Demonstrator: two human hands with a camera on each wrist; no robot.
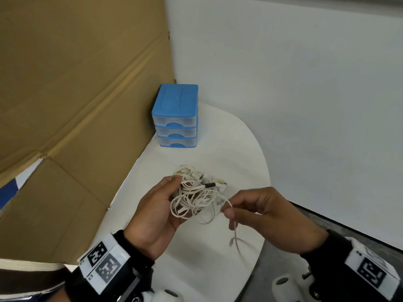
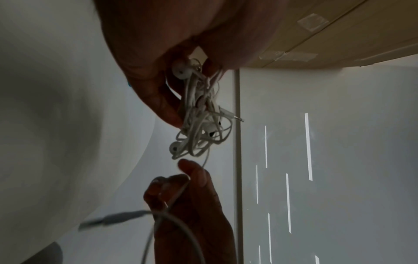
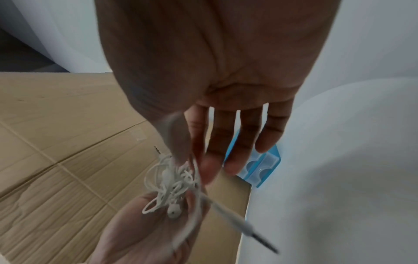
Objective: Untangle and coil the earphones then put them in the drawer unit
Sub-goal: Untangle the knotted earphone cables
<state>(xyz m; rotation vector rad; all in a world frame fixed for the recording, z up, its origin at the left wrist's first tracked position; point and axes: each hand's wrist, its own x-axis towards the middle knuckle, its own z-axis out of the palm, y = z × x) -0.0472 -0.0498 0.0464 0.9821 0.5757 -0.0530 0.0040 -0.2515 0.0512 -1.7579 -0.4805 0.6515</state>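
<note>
Earphones sit as a white knotted bundle in the left hand, held above the near part of the white tabletop. That hand's fingers and thumb curl around the knot; an earbud and a jack plug stick out of it in the left wrist view. The right hand pinches one loose strand between thumb and forefinger just beside the bundle, its other fingers fairly straight in the right wrist view; the strand hangs down toward the tabletop's curved front edge. A blue drawer unit stands at the far left corner, all three drawers closed, against the cardboard sheet along the left edge. Bare white surface lies between the hands and the unit.
</note>
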